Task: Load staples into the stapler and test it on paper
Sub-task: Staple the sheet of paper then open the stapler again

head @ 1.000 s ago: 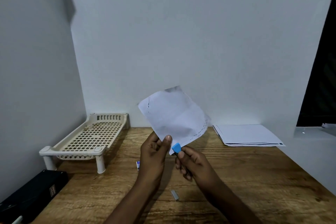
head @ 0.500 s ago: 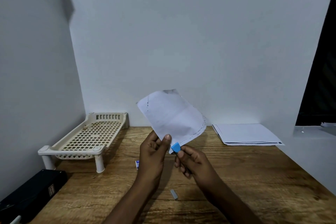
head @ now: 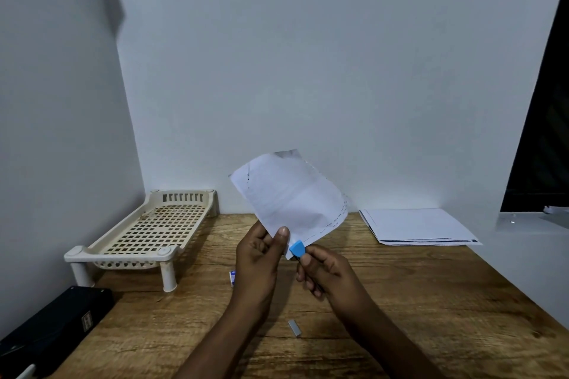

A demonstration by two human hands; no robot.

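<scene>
My left hand (head: 260,258) pinches the lower edge of a folded white paper (head: 291,198), held upright above the wooden table (head: 415,301); its thumb lies on the front of the sheet. My right hand (head: 326,274) grips a small blue stapler (head: 297,248), whose tip sits at the paper's bottom corner; most of the stapler is hidden in the fist. A loose strip of staples (head: 294,328) lies on the table below my hands. A small staple box (head: 232,277) peeks out behind my left wrist.
A cream plastic rack (head: 147,231) on legs stands at the back left. A stack of white sheets (head: 418,226) lies at the back right. A black case (head: 52,326) sits at the front left edge. White walls close in behind and to the left.
The hands and the paper stay nearly still. The paper's top has tilted slightly.
</scene>
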